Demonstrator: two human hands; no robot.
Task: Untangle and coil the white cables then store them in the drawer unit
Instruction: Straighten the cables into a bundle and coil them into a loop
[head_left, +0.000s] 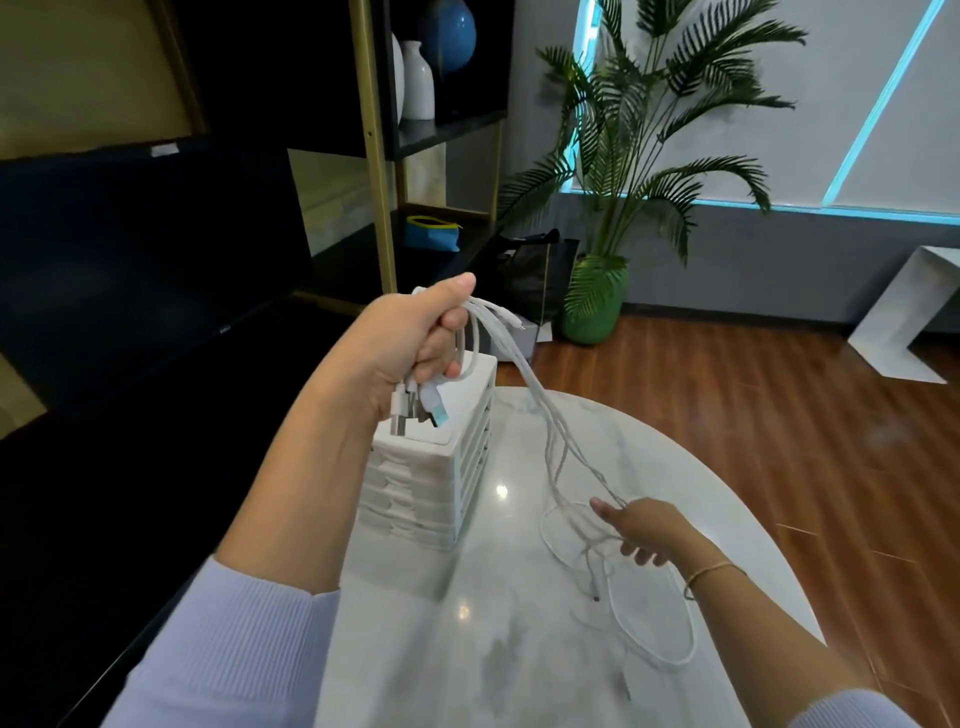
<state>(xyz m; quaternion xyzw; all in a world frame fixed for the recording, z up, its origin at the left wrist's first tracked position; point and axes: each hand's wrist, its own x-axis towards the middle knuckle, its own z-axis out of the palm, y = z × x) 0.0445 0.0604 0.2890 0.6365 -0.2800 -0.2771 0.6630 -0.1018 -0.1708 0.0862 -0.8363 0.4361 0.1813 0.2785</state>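
Observation:
My left hand (410, 345) is raised above the white drawer unit (434, 467) and grips a bundle of white cables (540, 410) near their plug ends, which stick out below my fist. The strands run down and right to the white marble table (498, 623). There my right hand (641, 527) holds the tangled strands low over the tabletop, fingers curled round them. Loose loops of cable (654, 618) lie on the table below that hand. The drawer unit stands at the table's left edge, its drawers closed as far as I can see.
A potted palm (618, 208) stands on the wooden floor beyond the table. A dark shelf unit with vases (415, 78) and a blue pouch (431, 234) is behind the drawer unit. A dark monitor (145, 249) sits at the left.

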